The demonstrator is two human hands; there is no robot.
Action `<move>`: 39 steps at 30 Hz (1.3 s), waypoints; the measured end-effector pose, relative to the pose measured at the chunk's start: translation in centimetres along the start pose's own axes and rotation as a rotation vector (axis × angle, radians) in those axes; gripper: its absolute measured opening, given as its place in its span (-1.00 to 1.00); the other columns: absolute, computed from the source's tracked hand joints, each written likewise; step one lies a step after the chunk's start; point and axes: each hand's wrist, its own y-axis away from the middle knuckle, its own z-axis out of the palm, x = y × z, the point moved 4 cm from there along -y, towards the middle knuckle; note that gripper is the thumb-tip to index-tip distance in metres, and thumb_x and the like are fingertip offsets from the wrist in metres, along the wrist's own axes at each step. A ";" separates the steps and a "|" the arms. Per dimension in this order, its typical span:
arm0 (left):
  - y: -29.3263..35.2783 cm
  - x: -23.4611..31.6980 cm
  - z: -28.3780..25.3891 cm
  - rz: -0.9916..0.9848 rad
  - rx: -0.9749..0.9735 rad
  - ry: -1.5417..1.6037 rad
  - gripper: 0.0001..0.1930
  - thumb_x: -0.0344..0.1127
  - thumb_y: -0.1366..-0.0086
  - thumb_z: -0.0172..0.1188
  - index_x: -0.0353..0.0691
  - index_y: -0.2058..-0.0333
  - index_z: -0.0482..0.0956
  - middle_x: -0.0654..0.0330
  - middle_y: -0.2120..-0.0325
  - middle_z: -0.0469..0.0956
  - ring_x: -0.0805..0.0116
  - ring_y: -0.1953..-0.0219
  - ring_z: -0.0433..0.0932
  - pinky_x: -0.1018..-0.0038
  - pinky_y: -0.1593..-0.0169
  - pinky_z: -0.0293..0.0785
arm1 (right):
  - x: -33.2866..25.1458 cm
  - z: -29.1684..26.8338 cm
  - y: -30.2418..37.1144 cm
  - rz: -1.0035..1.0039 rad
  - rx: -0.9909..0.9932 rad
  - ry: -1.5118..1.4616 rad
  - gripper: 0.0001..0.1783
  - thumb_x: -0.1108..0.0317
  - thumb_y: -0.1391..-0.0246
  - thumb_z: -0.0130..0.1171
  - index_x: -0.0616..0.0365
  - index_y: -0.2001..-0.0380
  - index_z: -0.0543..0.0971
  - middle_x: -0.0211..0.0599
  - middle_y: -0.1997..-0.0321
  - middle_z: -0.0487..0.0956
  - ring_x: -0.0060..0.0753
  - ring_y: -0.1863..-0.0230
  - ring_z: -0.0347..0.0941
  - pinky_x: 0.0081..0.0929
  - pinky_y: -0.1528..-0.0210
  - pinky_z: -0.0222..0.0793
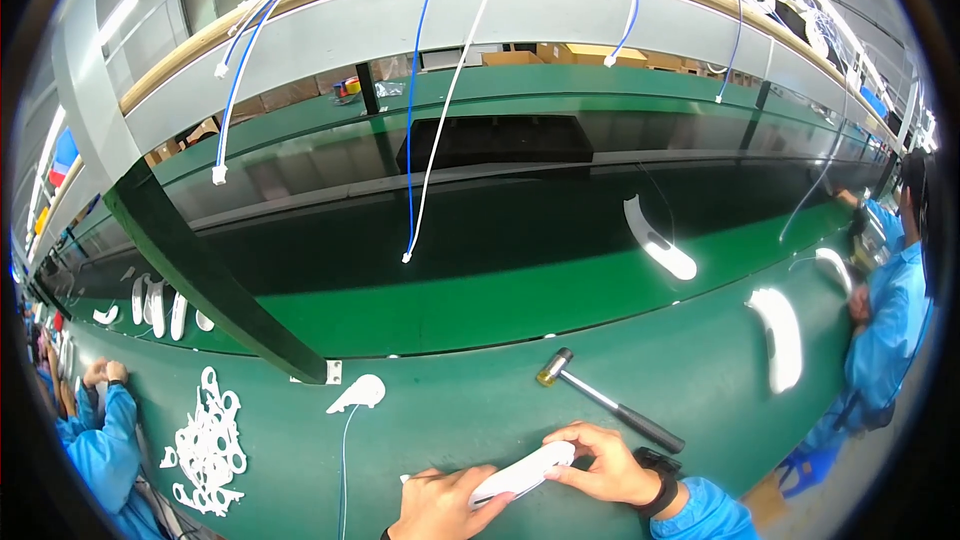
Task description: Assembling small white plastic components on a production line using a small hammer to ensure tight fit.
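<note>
A long white plastic housing (522, 474) is held between my two hands, just above the green bench. My left hand (446, 502) wraps round its lower left end, thumb along the near side. At the upper right end, my right hand (592, 464) pinches it between thumb and fingers. Beyond my right hand lies a mallet (610, 400) with a dark handle and a small two-faced head. Left of my hands, a round white plastic part (358, 393) with a blue wire (345, 465) rests on the bench.
White ring-shaped parts (208, 445) are heaped at left. A curved white shell (777, 340) lies at right; another (660, 245) sits on the belt. A dark post (215, 275) rises at left. Cables (410, 190) hang from above. People in blue work at both sides.
</note>
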 end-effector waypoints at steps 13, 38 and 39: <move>0.2 -0.2 0.2 -0.027 -0.014 -0.055 -0.71 -0.05 -0.05 0.37 -0.11 0.35 0.64 0.12 0.56 0.62 0.13 0.53 0.59 0.28 0.43 0.46 | -0.5 -0.1 -0.2 -0.034 -0.001 0.026 -0.60 0.43 0.04 0.41 0.27 0.11 0.57 -0.19 0.19 0.59 -0.40 0.20 0.57 -0.51 0.21 0.54; 0.2 0.7 0.9 0.231 -0.099 -0.193 -0.52 -0.24 -0.10 0.28 0.12 -0.06 0.53 0.10 0.02 0.43 0.13 0.18 0.51 0.25 0.22 0.54 | 1.3 -0.2 -0.1 0.347 0.003 -0.147 -0.67 0.45 -0.16 0.22 0.38 0.04 0.49 -0.24 0.18 0.61 -0.52 0.17 0.55 -0.53 0.13 0.54; 0.2 0.7 0.9 0.233 -0.101 -0.199 -0.52 -0.25 -0.11 0.27 0.16 -0.06 0.53 0.10 0.02 0.43 0.14 0.18 0.51 0.25 0.22 0.54 | 1.4 -0.2 -0.1 0.356 0.006 -0.154 -0.67 0.45 -0.16 0.22 0.38 0.04 0.49 -0.24 0.18 0.61 -0.53 0.18 0.55 -0.54 0.15 0.54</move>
